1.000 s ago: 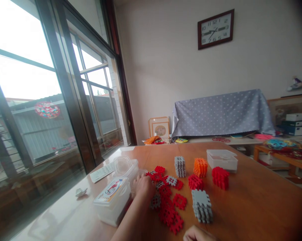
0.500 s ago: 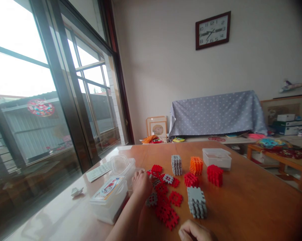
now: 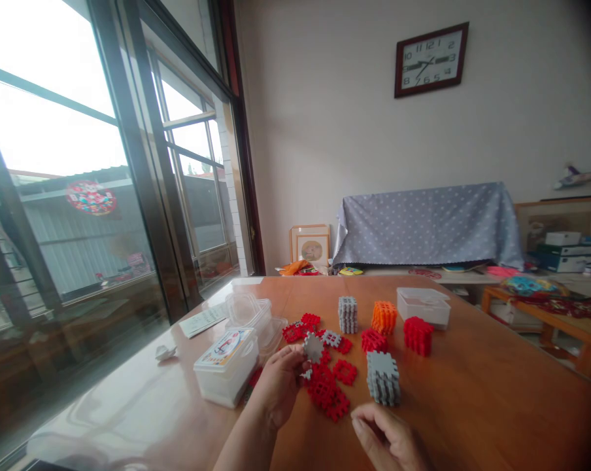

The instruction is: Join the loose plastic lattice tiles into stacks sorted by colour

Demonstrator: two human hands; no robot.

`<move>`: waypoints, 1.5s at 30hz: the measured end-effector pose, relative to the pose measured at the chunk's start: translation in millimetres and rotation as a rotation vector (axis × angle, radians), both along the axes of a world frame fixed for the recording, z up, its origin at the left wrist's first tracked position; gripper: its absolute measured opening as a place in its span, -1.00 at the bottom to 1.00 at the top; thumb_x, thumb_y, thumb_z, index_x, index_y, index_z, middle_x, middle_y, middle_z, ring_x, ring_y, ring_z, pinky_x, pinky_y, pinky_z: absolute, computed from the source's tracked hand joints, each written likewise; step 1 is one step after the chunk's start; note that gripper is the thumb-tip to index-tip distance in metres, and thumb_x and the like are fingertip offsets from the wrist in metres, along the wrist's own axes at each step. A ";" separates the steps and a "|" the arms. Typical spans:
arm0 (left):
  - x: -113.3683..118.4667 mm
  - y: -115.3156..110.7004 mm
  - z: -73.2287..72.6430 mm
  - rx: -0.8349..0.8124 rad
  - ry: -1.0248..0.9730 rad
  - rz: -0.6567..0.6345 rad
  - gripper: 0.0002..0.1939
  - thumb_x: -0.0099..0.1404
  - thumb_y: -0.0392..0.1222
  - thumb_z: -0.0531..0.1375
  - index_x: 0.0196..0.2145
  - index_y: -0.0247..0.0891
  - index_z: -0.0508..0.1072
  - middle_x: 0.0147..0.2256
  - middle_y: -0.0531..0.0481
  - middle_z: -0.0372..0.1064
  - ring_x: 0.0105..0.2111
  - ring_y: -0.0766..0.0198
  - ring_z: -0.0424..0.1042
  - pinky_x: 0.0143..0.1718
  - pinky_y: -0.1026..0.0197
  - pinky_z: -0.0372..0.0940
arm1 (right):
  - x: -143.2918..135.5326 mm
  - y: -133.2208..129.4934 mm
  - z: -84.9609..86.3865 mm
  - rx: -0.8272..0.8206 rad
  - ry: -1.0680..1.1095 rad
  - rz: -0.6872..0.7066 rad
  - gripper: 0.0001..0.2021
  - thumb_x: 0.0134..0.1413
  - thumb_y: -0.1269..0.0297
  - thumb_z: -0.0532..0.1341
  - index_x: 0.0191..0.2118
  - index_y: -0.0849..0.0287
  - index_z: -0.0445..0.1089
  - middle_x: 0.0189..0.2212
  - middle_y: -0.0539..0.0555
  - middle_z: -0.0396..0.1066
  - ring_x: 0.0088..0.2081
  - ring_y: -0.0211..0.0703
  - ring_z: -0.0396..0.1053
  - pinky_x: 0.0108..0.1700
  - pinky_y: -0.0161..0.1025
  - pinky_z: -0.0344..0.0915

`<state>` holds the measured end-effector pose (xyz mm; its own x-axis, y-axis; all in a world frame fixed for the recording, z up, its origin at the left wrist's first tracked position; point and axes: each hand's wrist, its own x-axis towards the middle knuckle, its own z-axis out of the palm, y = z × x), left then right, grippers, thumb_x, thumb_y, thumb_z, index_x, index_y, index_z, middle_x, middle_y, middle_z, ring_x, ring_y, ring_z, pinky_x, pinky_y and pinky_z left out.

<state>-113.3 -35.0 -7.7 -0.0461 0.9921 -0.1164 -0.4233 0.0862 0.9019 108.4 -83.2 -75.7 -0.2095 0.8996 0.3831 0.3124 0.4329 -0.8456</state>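
Observation:
My left hand [image 3: 284, 376] is pinched on a grey interlocking tile [image 3: 314, 348], raised above a loose pile of red tiles [image 3: 323, 386]; another grey piece shows below its fingers. Near the front, my right hand [image 3: 386, 435] has curled fingers, thumb close to the index finger, and nothing visible in them. Just beyond it stands a stack of plain grey tiles [image 3: 383, 378]. Farther back are a stack of grey window tiles [image 3: 348, 314], an orange stack [image 3: 384, 318], a red stack [image 3: 418, 337] and a smaller red stack [image 3: 374, 340].
Left of the pile sit a lidded clear box [image 3: 224, 373] with a label and open clear containers [image 3: 256, 318]. A paper sheet [image 3: 203, 320] and a crumpled white scrap [image 3: 165, 352] lie farther left. Another clear box [image 3: 423, 307] stands at the back right of the wooden table [image 3: 482, 386].
My left hand has risen from the pile and come nearer, now with a grey tile in its fingers. My right hand has come slightly further into view. The camera view has shifted a little.

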 end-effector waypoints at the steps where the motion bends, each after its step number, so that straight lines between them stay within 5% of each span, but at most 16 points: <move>1: 5.1 -7.2 -0.6 -0.025 -0.080 -0.023 -0.70 0.08 -0.11 0.37 -0.33 -0.23 0.35 -0.46 0.11 0.33 -0.48 0.38 0.33 -0.45 0.33 0.08 | -0.6 -1.7 0.2 0.015 0.036 -0.011 -0.61 0.26 -0.09 0.14 -0.20 0.14 0.51 -0.45 0.01 0.41 -0.41 -0.20 0.38 -0.33 -0.38 0.35; 5: 27.2 -33.8 -7.9 -0.099 -0.253 -0.084 -0.76 0.15 -0.15 0.35 -0.31 -0.22 0.36 -0.44 0.07 0.38 -0.46 0.34 0.38 -0.43 0.30 0.13 | 0.1 -6.4 -2.4 0.092 0.128 -0.082 -0.48 0.22 0.00 0.23 0.22 0.12 0.33 -0.19 0.12 0.50 -0.39 -0.20 0.46 -0.29 -0.32 0.45; 8: 43.9 -51.2 -16.1 -0.143 -0.300 -0.146 -0.78 0.18 -0.14 0.33 -0.28 -0.23 0.40 -0.45 0.03 0.39 -0.45 0.31 0.40 -0.44 0.30 0.12 | 3.3 -8.7 -5.7 0.122 0.125 -0.144 -0.34 0.20 0.04 0.26 0.35 0.10 0.15 0.03 0.23 0.46 -0.33 -0.18 0.50 -0.28 -0.29 0.48; 17: 82.4 -69.0 -25.4 -0.169 -0.354 -0.227 -0.78 0.13 -0.14 0.37 -0.34 -0.25 0.43 -0.44 0.02 0.42 -0.44 0.31 0.42 -0.46 0.32 0.11 | 28.1 -12.1 -0.6 0.047 0.101 -0.138 -0.39 0.14 0.02 0.31 0.26 0.12 0.30 -0.18 0.12 0.55 -0.22 -0.07 0.52 -0.19 -0.26 0.48; 22: 89.8 -59.2 -25.9 -0.013 -0.143 -0.134 -0.61 0.24 0.08 0.31 -0.12 -0.27 0.53 -0.05 -0.19 0.53 -0.13 0.16 0.50 -0.23 0.24 0.28 | 61.4 -0.1 27.9 0.038 0.138 -0.211 -0.41 0.18 -0.01 0.26 0.25 0.15 0.30 -0.14 0.11 0.52 -0.19 -0.10 0.49 -0.07 -0.23 0.44; 27: 103.8 -48.7 -14.2 0.046 -0.055 -0.134 -0.25 0.35 0.38 0.02 0.26 -0.20 0.36 0.34 -0.20 0.15 0.35 0.01 0.12 0.27 0.01 0.14 | 94.6 34.5 49.4 0.106 -0.023 -0.289 -0.44 0.17 -0.05 0.25 0.20 0.14 0.36 -0.02 0.16 0.46 -0.11 -0.04 0.45 -0.01 -0.16 0.38; 32: 118.9 -42.1 -5.4 0.090 -0.133 -0.248 -0.10 0.35 0.43 -0.11 0.43 -0.20 0.01 0.43 -0.08 -0.10 0.44 0.13 -0.18 0.43 0.09 -0.22 | 101.6 63.9 52.1 0.140 -0.097 -0.147 -0.49 0.13 0.03 0.30 0.16 0.11 0.43 0.09 0.17 0.41 0.08 0.07 0.38 0.15 -0.06 0.31; 37: 123.0 -41.8 -6.5 0.071 -0.171 -0.289 -0.08 0.36 0.42 -0.13 0.45 -0.24 -0.08 0.43 -0.04 -0.12 0.45 0.12 -0.27 0.45 0.06 -0.36 | 94.8 76.0 52.5 0.138 -0.124 -0.060 -0.47 0.09 0.10 0.35 0.18 0.08 0.42 0.14 0.17 0.40 0.18 0.12 0.32 0.27 0.05 0.20; 42: 122.2 -46.0 -5.7 0.067 -0.150 -0.263 -0.16 0.39 0.39 -0.20 0.43 -0.13 0.01 0.42 0.03 -0.04 0.45 0.10 -0.29 0.45 0.00 -0.40 | 89.0 71.4 47.5 -0.051 0.129 -0.025 -0.28 0.09 0.05 0.36 0.35 0.05 0.21 0.25 0.20 0.32 0.27 0.16 0.25 0.29 0.15 0.16; 45: 121.8 -42.4 -3.6 0.052 -0.154 -0.230 -0.15 0.37 0.41 -0.24 0.44 -0.11 -0.01 0.44 0.10 -0.14 0.45 0.16 -0.34 0.45 0.05 -0.38 | 84.0 61.9 41.0 -0.196 0.400 -0.066 -0.33 0.20 -0.05 0.26 0.36 0.01 0.19 0.34 0.13 0.19 0.36 0.06 0.11 0.37 0.08 0.04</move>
<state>8.5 -77.4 -11.3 0.1955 0.9792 -0.0537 -0.5301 0.1516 0.8343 192.4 -21.2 -34.7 -0.0197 0.9698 0.2433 -0.0342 0.2425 -0.9695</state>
